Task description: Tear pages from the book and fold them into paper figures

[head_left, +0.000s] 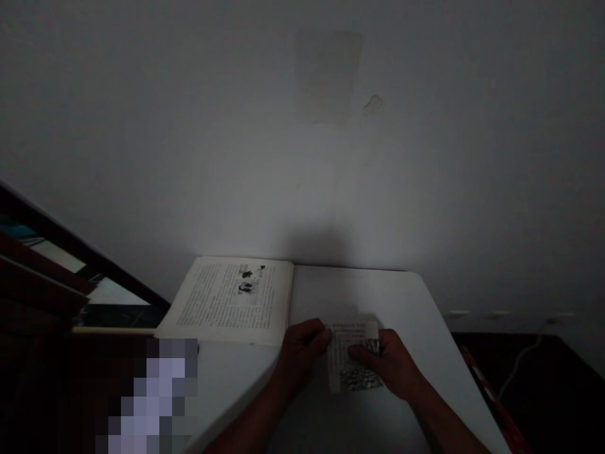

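Far left, the dark rail (85, 252) slants down towards the back left corner of the table (350, 290); below it, off the table's near left, pixelated blocks hide whatever is there; next comes the book (203, 296), open and flat over the table's back left corner, its page full of small print with two black-and-white drawings; then the left hand (302, 343), over the middle of the table, fingers curled, pinching the paper (352, 375) at its upper left edge; and here is the paper itself, over the table's near middle, small and roughly square, print along its top and left, a dark mottled picture low on its right; whether it touches the table, I cannot tell; above the table's back edge, on the wall (189, 157), sits a faint square patch (328, 79); in from the right, over the table, comes the right hand (394, 366), gripping the paper's right side, thumb laid flat across its face; just beside the table's right edge, a red strip (513, 435); and right of the table, a pale cord (517, 369) droops in the gloom.
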Available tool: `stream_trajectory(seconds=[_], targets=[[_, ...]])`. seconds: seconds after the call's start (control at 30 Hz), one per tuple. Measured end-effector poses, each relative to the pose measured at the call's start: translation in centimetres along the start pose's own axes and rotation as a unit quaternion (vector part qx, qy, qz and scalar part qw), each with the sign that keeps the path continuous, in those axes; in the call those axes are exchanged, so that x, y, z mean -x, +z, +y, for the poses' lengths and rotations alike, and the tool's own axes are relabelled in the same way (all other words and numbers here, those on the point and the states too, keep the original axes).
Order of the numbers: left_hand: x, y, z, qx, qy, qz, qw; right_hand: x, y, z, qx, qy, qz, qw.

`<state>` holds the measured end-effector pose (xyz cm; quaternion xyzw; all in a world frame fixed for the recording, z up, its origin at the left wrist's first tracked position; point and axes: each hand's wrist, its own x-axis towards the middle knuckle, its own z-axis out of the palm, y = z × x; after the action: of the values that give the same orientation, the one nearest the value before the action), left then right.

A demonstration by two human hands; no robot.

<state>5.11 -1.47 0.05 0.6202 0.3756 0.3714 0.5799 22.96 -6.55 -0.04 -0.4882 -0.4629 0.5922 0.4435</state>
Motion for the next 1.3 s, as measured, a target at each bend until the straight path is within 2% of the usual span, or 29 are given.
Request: stream_trajectory(seconds=[0.23,0.43,0.57,0.67,0.8,0.87,1.03,1.3], targets=[[-0.1,0.2,0.2,-0.052,-0.029,0.026,0.998,0.0,0.0,0.3,-0.001,0.002,0.009,1.000],[0.0,0.0,0.0,-0.031,-0.031,0.102,0.994,0.0,0.0,0.6,-0.042,-0.022,0.010,0.999],[-0.1,-0.1,0.0,0.002,-0.044,0.135,0.990,-0.3,-0.2,1.0,-0.029,-0.028,0.019,0.999],[-0.1,0.0,0.2,0.033,-0.056,0.110,0.992,-0.4,-0.3,1.1,-0.028,-0.038,0.030,0.998],[0.1,0.3,0.6,0.117,-0.017,0.002,0.993,-0.3,-0.2,1.1,-0.022,-0.035,0.035,0.999],[0.2,0.5,0.7,0.115,-0.026,-0.032,0.993,-0.3,-0.2,1.1,-0.017,-0.035,0.036,0.999],[0.2,1.0,0.6,0.040,-0.066,0.000,0.997,-0.2,-0.2,1.1,-0.008,-0.034,0.031,0.999],[0.1,1.0,0.5,0.061,-0.061,0.014,0.996,-0.3,-0.1,1.2,-0.028,-0.044,0.031,0.998]])
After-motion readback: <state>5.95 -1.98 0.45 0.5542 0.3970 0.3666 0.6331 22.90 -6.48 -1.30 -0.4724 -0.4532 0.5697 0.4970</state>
